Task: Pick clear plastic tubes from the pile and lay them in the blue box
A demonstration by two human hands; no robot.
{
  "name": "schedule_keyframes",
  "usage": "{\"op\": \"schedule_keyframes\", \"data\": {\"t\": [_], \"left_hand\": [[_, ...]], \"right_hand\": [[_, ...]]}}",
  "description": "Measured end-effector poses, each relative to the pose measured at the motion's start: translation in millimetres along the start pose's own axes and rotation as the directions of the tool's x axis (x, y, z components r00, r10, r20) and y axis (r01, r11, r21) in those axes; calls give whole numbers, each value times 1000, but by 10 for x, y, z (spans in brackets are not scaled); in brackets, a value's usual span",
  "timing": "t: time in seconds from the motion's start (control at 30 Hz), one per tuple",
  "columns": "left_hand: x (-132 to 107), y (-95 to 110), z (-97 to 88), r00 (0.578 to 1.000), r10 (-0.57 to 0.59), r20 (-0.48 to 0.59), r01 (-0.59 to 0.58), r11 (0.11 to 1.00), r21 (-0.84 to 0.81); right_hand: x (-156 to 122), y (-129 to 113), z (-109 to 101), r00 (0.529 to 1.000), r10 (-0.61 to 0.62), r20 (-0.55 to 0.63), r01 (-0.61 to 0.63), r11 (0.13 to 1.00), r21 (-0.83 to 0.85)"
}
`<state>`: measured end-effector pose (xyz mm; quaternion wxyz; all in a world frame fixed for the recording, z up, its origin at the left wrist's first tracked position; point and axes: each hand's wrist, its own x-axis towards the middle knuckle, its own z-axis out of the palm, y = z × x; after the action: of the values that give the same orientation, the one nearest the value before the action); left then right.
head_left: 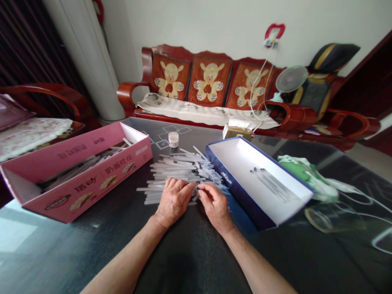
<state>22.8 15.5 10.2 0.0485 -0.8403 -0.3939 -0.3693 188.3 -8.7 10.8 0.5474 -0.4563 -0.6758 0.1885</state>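
Observation:
A loose pile of thin clear plastic tubes [176, 169] lies on the dark glass table [183, 261] in front of me. My left hand [173, 201] rests on the near edge of the pile, fingers curled down over the tubes. My right hand [214, 203] sits beside it, fingers bent and pinching at tubes between the two hands. A pink cardboard box [92, 179] holding several tubes stands at the left. A blue box with a white inside [241, 163] stands at the right, with a few tubes [269, 183] lying in it.
A small white jar [173, 139] stands behind the pile, with a tan packet [237, 131] farther right. A green and white bundle with white cables [309, 173] lies right of the blue box. A red wooden sofa [211, 83] and a small fan [290, 79] stand beyond the table.

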Motion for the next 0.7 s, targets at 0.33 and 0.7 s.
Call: {"op": "schedule_keyframes", "data": {"t": [0.33, 0.7], "left_hand": [[18, 14, -19, 999, 38, 19, -38, 999, 0], [112, 28, 34, 987, 74, 146, -78, 997, 28]], "right_hand": [[-19, 44, 32, 1000, 10, 11, -10, 1000, -7], [14, 77, 48, 996, 76, -37, -72, 993, 94]]}}
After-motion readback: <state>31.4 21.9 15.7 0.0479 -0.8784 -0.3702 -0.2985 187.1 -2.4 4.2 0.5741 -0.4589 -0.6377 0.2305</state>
